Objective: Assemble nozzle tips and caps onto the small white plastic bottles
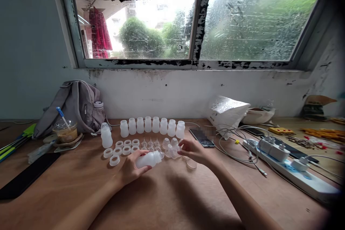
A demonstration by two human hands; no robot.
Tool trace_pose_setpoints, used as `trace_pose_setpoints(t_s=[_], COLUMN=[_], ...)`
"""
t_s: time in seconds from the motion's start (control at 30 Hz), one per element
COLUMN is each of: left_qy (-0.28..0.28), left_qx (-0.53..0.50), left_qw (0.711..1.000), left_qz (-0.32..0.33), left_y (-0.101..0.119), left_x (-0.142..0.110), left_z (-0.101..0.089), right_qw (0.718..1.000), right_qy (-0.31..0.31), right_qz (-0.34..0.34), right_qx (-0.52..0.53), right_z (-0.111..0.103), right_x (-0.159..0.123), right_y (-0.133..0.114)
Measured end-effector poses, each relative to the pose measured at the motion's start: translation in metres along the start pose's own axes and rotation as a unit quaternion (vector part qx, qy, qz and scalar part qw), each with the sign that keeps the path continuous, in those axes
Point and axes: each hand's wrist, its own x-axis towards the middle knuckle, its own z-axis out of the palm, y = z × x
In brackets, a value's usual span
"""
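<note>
My left hand (pixel 132 167) is wrapped round a frosted white baby bottle (pixel 147 160), tilted nearly flat, its ringed neck and clear nipple pointing right. At the cluster of clear dome caps (pixel 171 151), my right hand (pixel 191 150) has its fingers closed on the edge of one cap. Several white screw rings (pixel 114 160) lie in rows left of the bottle. Clear nipples (pixel 151 144) stand between the rings and the caps, partly hidden by the held bottle. Behind them is a row of open bottles (pixel 148 124). A capped bottle (pixel 106 136) stands at the left.
A phone (pixel 201 137) and a clear round lid (pixel 191 163) lie right of the caps. Cables (pixel 229 151) and a power strip (pixel 293 172) occupy the right side. On the left are an iced drink (pixel 65 131), a backpack (pixel 78 107) and a black slab (pixel 28 176).
</note>
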Motion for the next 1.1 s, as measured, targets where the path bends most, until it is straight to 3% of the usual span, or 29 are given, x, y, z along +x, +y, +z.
trace_pose_setpoints(t_s=[0.17, 0.3, 0.53, 1.1], left_qy=[0.009, 0.011, 0.003, 0.002], left_qx=[0.017, 0.027, 0.032, 0.044], left_qw=[1.000, 0.999, 0.998, 0.997], left_qz=[0.005, 0.030, 0.048, 0.070], left_y=[-0.001, 0.001, 0.000, -0.001], left_x=[0.002, 0.002, 0.001, -0.002], left_z=[-0.002, -0.003, -0.002, -0.002], right_qw=[0.975, 0.956, 0.949, 0.948], right_qy=[0.003, -0.038, -0.080, -0.091], right_qz=[0.001, 0.005, -0.013, -0.005], right_qx=[0.224, 0.290, 0.305, 0.306], right_z=[0.003, 0.015, 0.028, 0.037], right_x=[-0.002, -0.002, -0.004, -0.004], right_y=[-0.014, -0.018, -0.021, -0.020])
